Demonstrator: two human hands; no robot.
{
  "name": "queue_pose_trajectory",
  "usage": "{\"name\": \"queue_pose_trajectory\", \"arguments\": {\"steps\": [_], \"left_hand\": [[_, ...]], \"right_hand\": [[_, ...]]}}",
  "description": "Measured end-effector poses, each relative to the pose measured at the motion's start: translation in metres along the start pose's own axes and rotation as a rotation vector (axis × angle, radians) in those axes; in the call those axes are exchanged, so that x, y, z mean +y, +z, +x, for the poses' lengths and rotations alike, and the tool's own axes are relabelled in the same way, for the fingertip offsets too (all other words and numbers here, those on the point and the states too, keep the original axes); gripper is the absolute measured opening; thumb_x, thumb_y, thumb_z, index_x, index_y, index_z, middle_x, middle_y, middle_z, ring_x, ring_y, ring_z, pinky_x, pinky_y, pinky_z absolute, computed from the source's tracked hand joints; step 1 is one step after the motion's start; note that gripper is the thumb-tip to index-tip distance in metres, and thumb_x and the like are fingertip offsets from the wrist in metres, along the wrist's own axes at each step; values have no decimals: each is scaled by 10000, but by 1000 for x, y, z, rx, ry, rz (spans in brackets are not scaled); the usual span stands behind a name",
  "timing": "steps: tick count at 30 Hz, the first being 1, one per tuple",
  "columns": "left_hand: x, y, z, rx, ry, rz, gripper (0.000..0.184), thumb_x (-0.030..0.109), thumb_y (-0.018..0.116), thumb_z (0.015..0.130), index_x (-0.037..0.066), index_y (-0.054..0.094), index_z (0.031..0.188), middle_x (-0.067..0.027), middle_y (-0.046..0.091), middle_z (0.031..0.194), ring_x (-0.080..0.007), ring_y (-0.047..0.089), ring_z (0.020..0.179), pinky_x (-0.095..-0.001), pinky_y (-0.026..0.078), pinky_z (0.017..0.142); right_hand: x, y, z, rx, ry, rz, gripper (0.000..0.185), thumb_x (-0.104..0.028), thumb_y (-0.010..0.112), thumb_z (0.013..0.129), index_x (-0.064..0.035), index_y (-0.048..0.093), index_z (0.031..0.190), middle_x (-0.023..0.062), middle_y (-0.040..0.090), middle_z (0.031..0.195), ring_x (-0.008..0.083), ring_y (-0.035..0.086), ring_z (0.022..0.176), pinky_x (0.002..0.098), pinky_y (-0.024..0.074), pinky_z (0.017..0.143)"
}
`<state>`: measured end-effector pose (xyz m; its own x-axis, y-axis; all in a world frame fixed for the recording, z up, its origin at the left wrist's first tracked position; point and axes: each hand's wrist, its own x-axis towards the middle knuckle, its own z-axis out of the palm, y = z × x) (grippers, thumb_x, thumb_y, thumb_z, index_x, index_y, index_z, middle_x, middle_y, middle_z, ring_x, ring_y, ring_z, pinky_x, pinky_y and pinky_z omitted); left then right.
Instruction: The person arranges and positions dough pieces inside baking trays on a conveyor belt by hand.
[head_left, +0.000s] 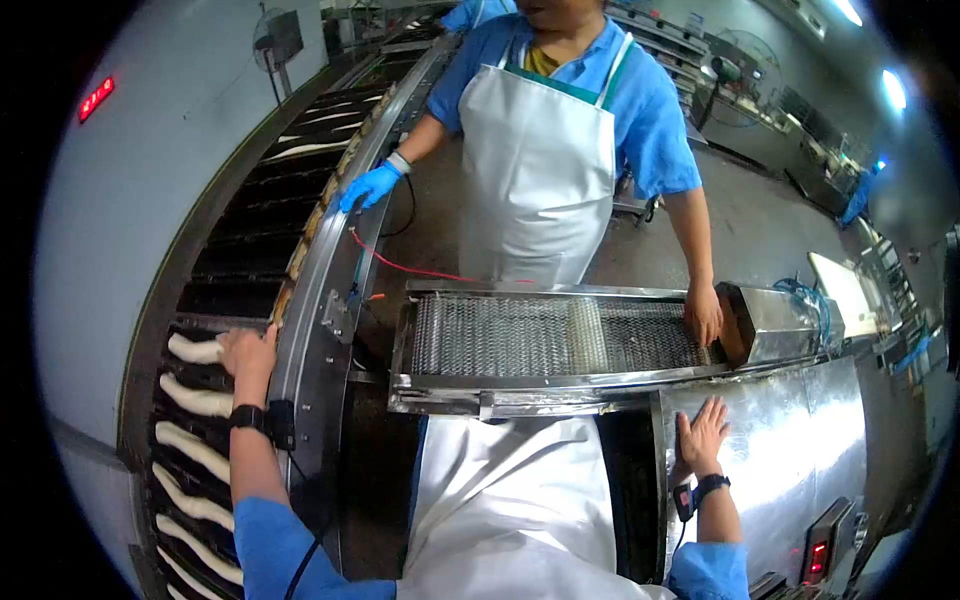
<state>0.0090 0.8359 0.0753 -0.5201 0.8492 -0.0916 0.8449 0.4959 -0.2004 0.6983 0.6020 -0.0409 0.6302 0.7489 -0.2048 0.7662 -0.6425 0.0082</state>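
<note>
My left hand point(248, 352) is over the conveyor at left, its fingers closed on the right end of a long white dough strip point(195, 348). Several more dough strips point(195, 398) lie crosswise below it, each in its own dark tray slot. My right hand point(705, 436) lies flat, fingers stretched, on a shiny metal cover point(785, 430) and holds nothing. Both of my wrists wear dark bands with cables.
A mesh belt point(500, 335) in a metal frame spans the space in front of me. Across it stands a co-worker in a white apron point(535, 170), one blue-gloved hand point(371, 187) on the conveyor rail point(320, 235), the bare hand point(704, 316) at the belt's right end.
</note>
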Motion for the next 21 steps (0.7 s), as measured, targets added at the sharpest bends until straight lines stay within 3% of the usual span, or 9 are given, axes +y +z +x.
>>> {"name": "queue_pose_trajectory", "arguments": {"steps": [1, 5, 6, 7, 9, 10, 14, 17, 21], "left_hand": [[6, -10, -18, 28, -79, 27, 885, 619, 472, 882, -126, 394, 1353, -294, 307, 1465, -392, 224, 1406, -534, 265, 1101], [-7, 13, -26, 83, -193, -30, 951, 658, 475, 861, -102, 309, 1409, -281, 248, 1497, -376, 166, 1426, -545, 197, 1124], [-6, 14, -30, 104, -203, -20, 867, 637, 464, 883, -98, 434, 1343, -286, 266, 1489, -364, 150, 1432, -551, 177, 1128], [-6, 11, -33, 104, -207, -21, 867, 637, 464, 883, -98, 434, 1343, -286, 266, 1489, -364, 150, 1432, -551, 177, 1128], [-11, 9, -39, 1, -74, 136, 789, 626, 403, 916, -85, 588, 1202, -280, 300, 1476, -357, 139, 1437, -561, 161, 1128], [-14, 28, -30, 67, -110, 76, 794, 628, 321, 940, -74, 667, 1074, -258, 328, 1470, -355, 154, 1435, -576, 146, 1125], [-33, 61, -13, -32, -131, 16, 831, 640, 269, 944, -81, 652, 1099, -225, 344, 1474, -348, 191, 1428, -578, 142, 1124], [-10, 41, -30, -86, -187, -13, 820, 630, 260, 951, -77, 620, 1160, -215, 356, 1470, -338, 223, 1420, -579, 142, 1125], [8, 37, -27, 16, -227, -68, 803, 621, 269, 953, -69, 558, 1247, -224, 367, 1459, -337, 242, 1412, -567, 159, 1128]], "right_hand": [[-5, -2, 9, 20, -18, -7, 855, -575, 396, 922, 19, 148, 1484, 210, 113, 1561, 383, 89, 1443, 563, 76, 1140], [-28, -7, 31, 71, -48, 15, 928, -627, 377, 912, 112, 191, 1440, 256, 165, 1535, 377, 107, 1440, 531, 85, 1150], [-31, -2, 37, 99, -19, 3, 986, -665, 382, 892, 161, 221, 1406, 289, 188, 1515, 378, 113, 1438, 502, 81, 1159], [-30, 1, 39, 100, -22, 2, 986, -665, 382, 892, 161, 221, 1406, 289, 188, 1515, 378, 113, 1438, 502, 81, 1159], [-32, 3, 46, 83, 24, -49, 1012, -680, 393, 878, 169, 222, 1401, 305, 185, 1508, 379, 118, 1436, 474, 75, 1166], [-30, 4, 47, 99, 18, -45, 1022, -685, 400, 872, 171, 220, 1401, 310, 188, 1504, 383, 121, 1434, 450, 71, 1170], [-30, 1, 48, 102, 29, -55, 1022, -691, 383, 873, 173, 232, 1398, 317, 193, 1499, 385, 122, 1433, 452, 73, 1170], [-32, -4, 45, 87, 32, -70, 965, -639, 399, 903, 170, 222, 1400, 322, 199, 1494, 399, 133, 1426, 472, 96, 1163], [-24, 5, 48, 101, 26, -29, 1009, -684, 354, 888, 180, 230, 1393, 325, 183, 1499, 396, 121, 1430, 461, 68, 1169]]}}
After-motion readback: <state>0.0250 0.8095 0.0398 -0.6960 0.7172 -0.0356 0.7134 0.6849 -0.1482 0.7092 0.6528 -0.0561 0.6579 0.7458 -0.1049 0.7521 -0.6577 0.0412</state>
